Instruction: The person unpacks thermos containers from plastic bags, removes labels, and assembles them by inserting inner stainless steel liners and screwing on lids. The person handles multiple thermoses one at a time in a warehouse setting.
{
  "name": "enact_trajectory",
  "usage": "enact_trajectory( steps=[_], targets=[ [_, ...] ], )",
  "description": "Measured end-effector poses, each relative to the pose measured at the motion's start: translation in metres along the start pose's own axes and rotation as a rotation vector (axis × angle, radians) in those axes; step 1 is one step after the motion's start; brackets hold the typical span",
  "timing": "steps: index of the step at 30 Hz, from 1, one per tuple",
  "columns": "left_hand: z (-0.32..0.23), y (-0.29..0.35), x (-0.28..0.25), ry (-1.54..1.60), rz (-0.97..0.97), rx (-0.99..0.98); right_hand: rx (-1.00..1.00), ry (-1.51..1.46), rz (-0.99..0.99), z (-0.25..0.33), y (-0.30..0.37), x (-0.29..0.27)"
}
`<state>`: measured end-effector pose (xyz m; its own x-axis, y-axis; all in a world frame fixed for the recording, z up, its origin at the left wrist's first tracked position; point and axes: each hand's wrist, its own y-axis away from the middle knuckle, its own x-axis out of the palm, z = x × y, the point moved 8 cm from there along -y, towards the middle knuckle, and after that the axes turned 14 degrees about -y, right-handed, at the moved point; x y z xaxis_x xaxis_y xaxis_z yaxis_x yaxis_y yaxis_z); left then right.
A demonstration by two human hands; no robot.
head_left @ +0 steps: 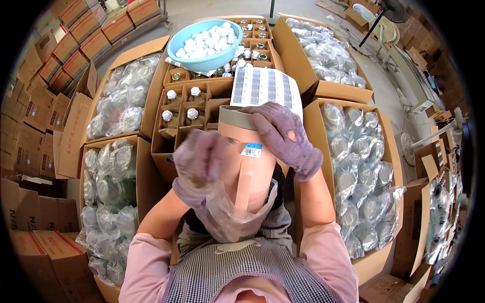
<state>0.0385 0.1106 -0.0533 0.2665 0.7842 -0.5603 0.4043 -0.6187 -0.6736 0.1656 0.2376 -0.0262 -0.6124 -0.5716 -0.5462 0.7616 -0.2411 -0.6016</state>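
A pink pitcher (237, 134) with a grey lid (236, 117) stands upright, slightly tilted, in front of my body. Its pink handle (244, 184) faces me, and a blue and white barcode sticker (251, 150) is on its wall. Clear plastic bag film (227, 217) bunches around the lower part. My right hand (288, 136), in a purple knit glove with a hole in it, grips the pitcher at the lid's right edge. Beside the pitcher's left wall is my gloved left hand (201, 164), smeared by motion; its fingers cannot be made out.
Ahead, a divided carton (166, 136) holds white-capped bottles, with a printed label sheet (268, 91) lying over its far right. A blue basin (204, 63) full of white caps sits beyond. Cartons of bagged glassware (361, 161) flank me; stacked boxes (35, 131) line the left.
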Motion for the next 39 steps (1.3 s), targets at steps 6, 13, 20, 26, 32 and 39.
enact_trajectory(
  steps=[6,13,20,26,32,39],
  targets=[
    [0.165,-0.009,0.142,-0.044,0.433,-0.349,0.169,-0.155,0.097,0.006,0.019,-0.029],
    [0.179,0.024,0.304,0.052,0.954,-0.505,0.406,-0.113,0.244,-0.007,0.042,-0.045],
    [0.185,-0.016,0.245,0.093,0.266,-0.283,0.328,-0.114,0.241,-0.015,0.015,-0.029],
    [0.041,-0.051,0.026,0.176,0.026,-0.239,-0.182,0.052,0.164,-0.015,0.012,-0.010],
    [-0.050,-0.006,0.022,-0.313,0.135,0.304,-0.360,0.189,0.045,0.009,0.006,0.005],
    [-0.058,0.001,0.035,-0.346,0.192,0.555,-0.210,0.192,0.122,0.002,0.006,0.010]
  ],
)
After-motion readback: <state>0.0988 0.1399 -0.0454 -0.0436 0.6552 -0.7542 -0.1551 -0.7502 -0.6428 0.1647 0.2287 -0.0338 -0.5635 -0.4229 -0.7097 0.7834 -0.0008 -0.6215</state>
